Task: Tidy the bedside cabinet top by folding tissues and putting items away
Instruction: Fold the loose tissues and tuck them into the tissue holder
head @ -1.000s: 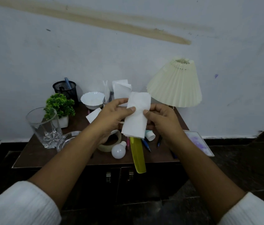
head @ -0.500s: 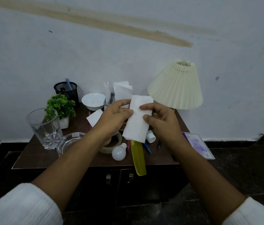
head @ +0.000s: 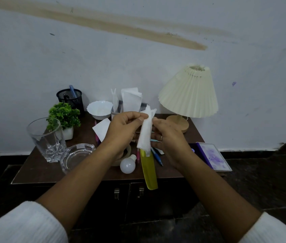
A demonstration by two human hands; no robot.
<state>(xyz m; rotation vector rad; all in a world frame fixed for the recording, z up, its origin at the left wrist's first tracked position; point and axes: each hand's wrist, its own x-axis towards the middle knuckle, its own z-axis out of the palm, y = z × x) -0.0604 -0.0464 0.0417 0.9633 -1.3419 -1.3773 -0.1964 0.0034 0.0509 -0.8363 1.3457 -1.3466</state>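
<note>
Now both hands pinch tissue above cabinet front edge.

The dark brown cabinet top carries a drinking glass, glass ashtray, potted plant, white bowl, bulb, lamp and yellow comb (overhanging the front edge).

A single wide-angle view comes from the person's head, facing forward and down toward a wall. Both forearms reach in from the bottom corners, so the left hand and right hand sit near the lens at centre. The dark tabletop lies below and beyond them, seen from above at an angle; the lamp stands at its far right.
</note>
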